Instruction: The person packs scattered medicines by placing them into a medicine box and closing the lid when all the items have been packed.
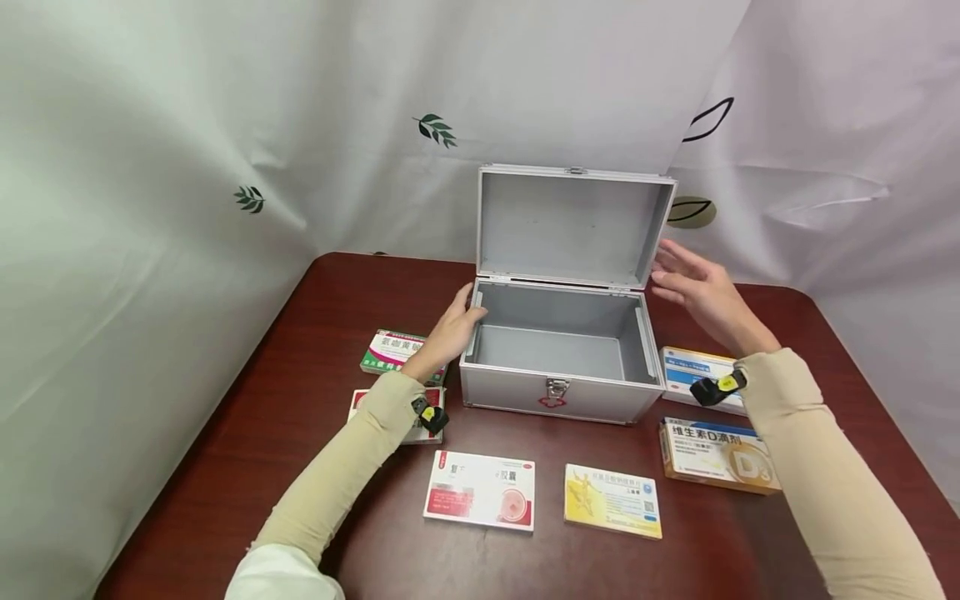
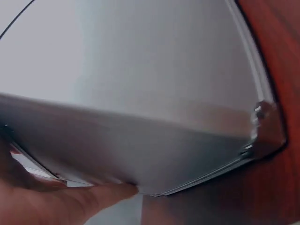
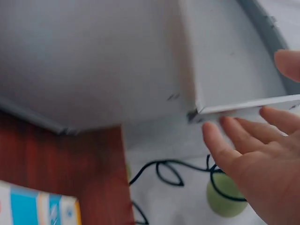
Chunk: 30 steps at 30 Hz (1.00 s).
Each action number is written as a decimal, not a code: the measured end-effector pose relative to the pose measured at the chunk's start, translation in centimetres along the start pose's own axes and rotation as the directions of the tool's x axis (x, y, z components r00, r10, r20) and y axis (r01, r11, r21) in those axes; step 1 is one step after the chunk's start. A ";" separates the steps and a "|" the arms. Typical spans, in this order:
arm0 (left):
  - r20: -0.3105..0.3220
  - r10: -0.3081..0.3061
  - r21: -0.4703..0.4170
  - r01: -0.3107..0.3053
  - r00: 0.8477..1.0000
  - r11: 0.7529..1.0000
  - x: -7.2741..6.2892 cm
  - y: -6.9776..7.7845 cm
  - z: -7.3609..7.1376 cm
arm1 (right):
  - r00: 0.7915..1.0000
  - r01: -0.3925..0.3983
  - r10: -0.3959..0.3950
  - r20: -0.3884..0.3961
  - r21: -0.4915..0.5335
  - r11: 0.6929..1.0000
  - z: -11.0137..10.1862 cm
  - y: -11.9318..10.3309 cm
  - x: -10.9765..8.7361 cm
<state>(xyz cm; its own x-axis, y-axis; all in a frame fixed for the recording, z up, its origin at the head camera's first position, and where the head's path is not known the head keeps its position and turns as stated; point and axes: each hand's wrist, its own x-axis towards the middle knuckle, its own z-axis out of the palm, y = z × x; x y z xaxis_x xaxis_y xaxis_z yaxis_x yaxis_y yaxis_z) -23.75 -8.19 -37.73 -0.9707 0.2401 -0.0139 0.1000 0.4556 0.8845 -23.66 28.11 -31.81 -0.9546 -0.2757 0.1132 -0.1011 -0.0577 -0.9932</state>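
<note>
A silver aluminium case (image 1: 502, 390) stands on the table with its lid (image 1: 573, 225) raised and its grey interior bare. At its left wall, my left hand (image 1: 446, 335) grips the upper edge, thumb over the rim. In the left wrist view, a finger of the left hand (image 2: 70, 199) lies along the edge of the case (image 2: 140, 61). My right hand (image 1: 705, 296) is beside the lid's lower right corner, fingers extended. Seen from the right wrist, the right hand (image 3: 262, 154) has its fingertips right at the lid's edge, with the thumb apart.
Left of the case lie a green-and-white medicine box (image 1: 390, 348) and a red-and-white box (image 1: 360, 400), partly under the forearm. In front are another red-and-white box (image 1: 480, 492) and a yellow one (image 1: 611, 500). Right are a blue-and-white box (image 1: 693, 367) and a vitamin D box (image 1: 708, 454). Curtain (image 1: 360, 83) hangs behind.
</note>
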 end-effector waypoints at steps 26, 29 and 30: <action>-0.103 0.095 -0.069 -0.103 0.990 0.992 -1.0 -0.6 1.4 | 0.919 -0.112 0.387 0.074 -0.893 0.436 -5.4 5.4 -6.4; -0.096 0.103 -0.095 -0.112 0.990 0.989 -1.0 -0.7 1.4 | 0.909 -0.075 0.409 0.083 -0.932 0.355 -5.2 5.7 -6.6; -0.093 0.105 -0.107 -0.115 0.990 0.988 -1.0 -0.7 1.4 | 0.909 -0.061 0.408 0.085 -0.942 0.331 -5.1 5.8 -6.6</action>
<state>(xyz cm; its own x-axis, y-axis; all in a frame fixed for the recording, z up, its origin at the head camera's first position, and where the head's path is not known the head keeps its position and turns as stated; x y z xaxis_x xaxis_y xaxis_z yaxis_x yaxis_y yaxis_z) -22.51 -7.56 -39.00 -0.9710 0.2054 0.1223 0.1865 0.3305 0.9252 -19.34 34.55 -38.44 -0.8852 -0.3554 -0.3001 -0.2392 0.9011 -0.3615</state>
